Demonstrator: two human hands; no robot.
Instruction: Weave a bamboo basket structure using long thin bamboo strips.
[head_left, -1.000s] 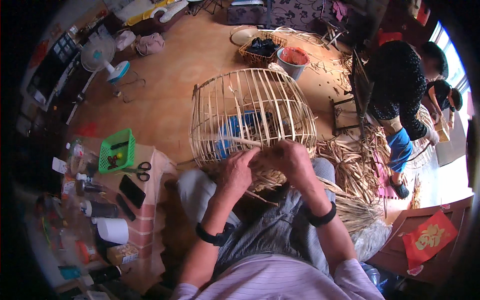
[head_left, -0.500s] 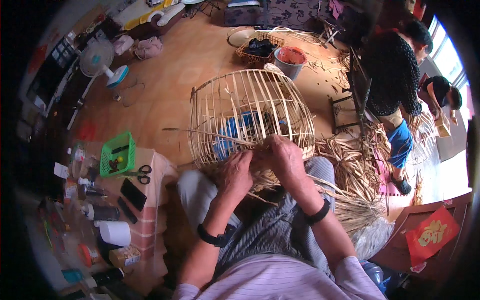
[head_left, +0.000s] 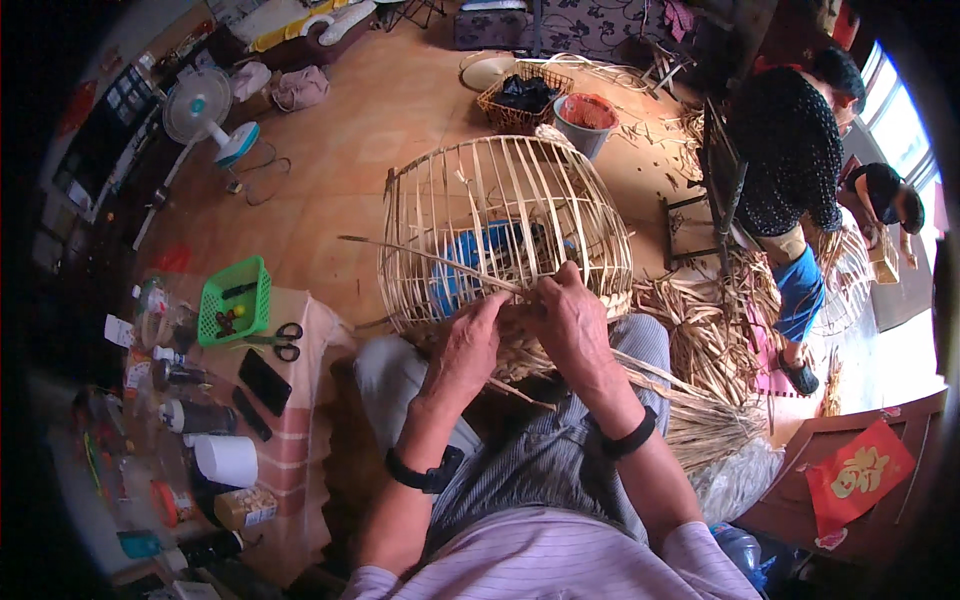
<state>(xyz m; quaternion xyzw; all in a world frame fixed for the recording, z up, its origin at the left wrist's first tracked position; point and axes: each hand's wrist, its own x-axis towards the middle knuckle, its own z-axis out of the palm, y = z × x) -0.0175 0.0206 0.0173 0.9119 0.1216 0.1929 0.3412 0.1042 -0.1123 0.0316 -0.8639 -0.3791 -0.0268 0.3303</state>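
At L hand, thin brn strip

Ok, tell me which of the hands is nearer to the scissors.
Left. The left hand is to the right of the scissors, not touching them; the right hand is farther to their right, beyond the left hand.
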